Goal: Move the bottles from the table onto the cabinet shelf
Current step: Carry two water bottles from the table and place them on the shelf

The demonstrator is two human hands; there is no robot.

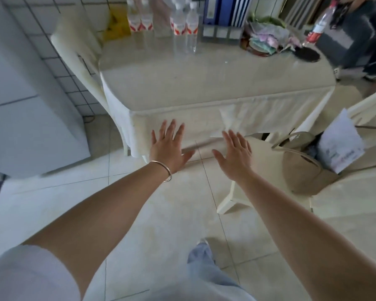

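Water bottles (183, 25) clustered at desk (204, 79) 12 o'clock: clear plastic, smooth, likely slippery; labelled mid-body grip advised. Left hand (168, 146), right hand (234, 153) splayed, nothing held.

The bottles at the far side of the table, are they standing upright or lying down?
Upright. The bottles stand on their bases near the table's far edge, caps up, labels level. Both hands are empty.
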